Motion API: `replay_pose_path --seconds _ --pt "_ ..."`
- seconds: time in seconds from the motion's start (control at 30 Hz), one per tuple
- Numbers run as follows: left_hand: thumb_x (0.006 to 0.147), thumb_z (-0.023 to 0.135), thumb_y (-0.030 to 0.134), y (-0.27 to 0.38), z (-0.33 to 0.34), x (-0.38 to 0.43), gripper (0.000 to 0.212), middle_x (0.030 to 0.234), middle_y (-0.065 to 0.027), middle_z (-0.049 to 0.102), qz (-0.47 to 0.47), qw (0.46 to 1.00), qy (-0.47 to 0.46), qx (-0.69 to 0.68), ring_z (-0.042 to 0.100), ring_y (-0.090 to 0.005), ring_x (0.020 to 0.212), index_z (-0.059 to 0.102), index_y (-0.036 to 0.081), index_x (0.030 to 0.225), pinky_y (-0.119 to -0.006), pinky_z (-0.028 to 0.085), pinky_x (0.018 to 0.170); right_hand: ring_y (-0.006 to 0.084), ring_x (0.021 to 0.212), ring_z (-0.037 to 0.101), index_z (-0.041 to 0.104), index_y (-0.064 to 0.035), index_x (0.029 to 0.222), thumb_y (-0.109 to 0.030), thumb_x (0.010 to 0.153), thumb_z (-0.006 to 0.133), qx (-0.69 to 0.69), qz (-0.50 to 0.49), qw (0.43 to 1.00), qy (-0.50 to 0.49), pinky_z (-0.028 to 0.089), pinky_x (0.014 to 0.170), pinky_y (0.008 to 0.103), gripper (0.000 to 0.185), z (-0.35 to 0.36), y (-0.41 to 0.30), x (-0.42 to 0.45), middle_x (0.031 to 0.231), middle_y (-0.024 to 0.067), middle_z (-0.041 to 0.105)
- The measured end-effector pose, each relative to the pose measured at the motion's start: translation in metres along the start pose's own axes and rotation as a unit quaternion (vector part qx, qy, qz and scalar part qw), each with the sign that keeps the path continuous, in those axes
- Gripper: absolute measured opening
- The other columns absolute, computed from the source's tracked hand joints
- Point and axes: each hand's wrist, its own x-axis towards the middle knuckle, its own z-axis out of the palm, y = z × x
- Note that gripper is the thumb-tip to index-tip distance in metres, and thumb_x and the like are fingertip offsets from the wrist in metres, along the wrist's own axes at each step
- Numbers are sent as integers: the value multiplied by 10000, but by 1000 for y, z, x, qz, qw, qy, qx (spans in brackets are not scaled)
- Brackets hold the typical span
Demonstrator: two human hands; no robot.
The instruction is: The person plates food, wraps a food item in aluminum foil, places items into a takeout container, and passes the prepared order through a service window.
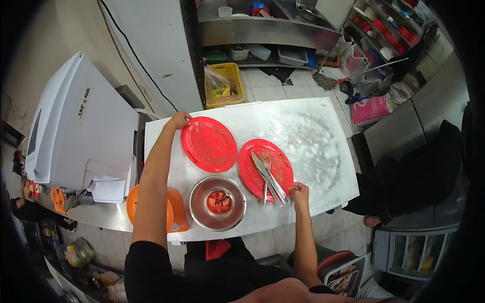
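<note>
My left hand [181,120] grips the upper left rim of a red oval plate [209,144], which is smeared with food residue. On the right, my right hand [299,192] pinches the lower right rim of a second red oval plate [246,166]. Used cutlery lies across that plate, including a table knife [259,163] and a fork [267,163], with handles reaching past its lower edge. Nearer to me stands a stainless steel bowl [197,204] with red chunks [218,202] at its bottom. An orange kitchen scale [181,212] is beside the bowl, partly hidden by my left forearm.
All of this rests on a white worktop [261,117]. A large white machine [87,125] stands to the left. Beyond the far edge is a yellow crate [225,101] with scraps. A person in dark clothes [416,170] is at the right, near a pink sack [373,110].
</note>
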Motion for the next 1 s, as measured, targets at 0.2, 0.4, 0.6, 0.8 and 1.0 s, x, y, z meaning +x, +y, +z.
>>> replay_pose_path --seconds 0.2,0.4,0.6,0.8,1.0 --pt "658 652 12 12 20 0 335 769 -124 650 28 999 -20 -2 619 -179 623 664 80 985 -311 520 551 105 555 572 584 69 907 60 715 559 39 -9 999 -23 452 481 210 194 -10 -15 1 735 78 631" --pt "646 672 18 62 66 -2 304 706 -107 629 41 998 -32 -21 616 -166 597 643 43 947 -301 537 531 86 522 540 595 76 884 58 704 575 20 -31 999 -38 430 471 204 182 2 -46 2 699 69 620" --pt "633 708 11 98 108 -7 302 870 -151 635 3 991 -49 -124 647 -225 680 638 53 924 -331 558 540 122 533 567 599 78 870 53 702 580 -6 -34 998 -51 450 449 223 171 22 -39 26 700 89 619" --pt "651 680 169 102 91 -49 255 942 -141 628 151 980 102 -75 592 -294 888 648 88 891 -367 470 791 177 476 566 581 118 885 26 699 614 -95 -97 991 -3 502 434 260 210 39 -34 33 706 138 607" --pt "766 617 277 165 -2 -197 291 962 -126 587 229 964 131 -42 566 -275 916 597 89 988 -380 437 810 119 624 533 562 -44 1126 -200 729 691 -250 -248 931 95 454 384 246 446 11 -60 46 847 31 570"
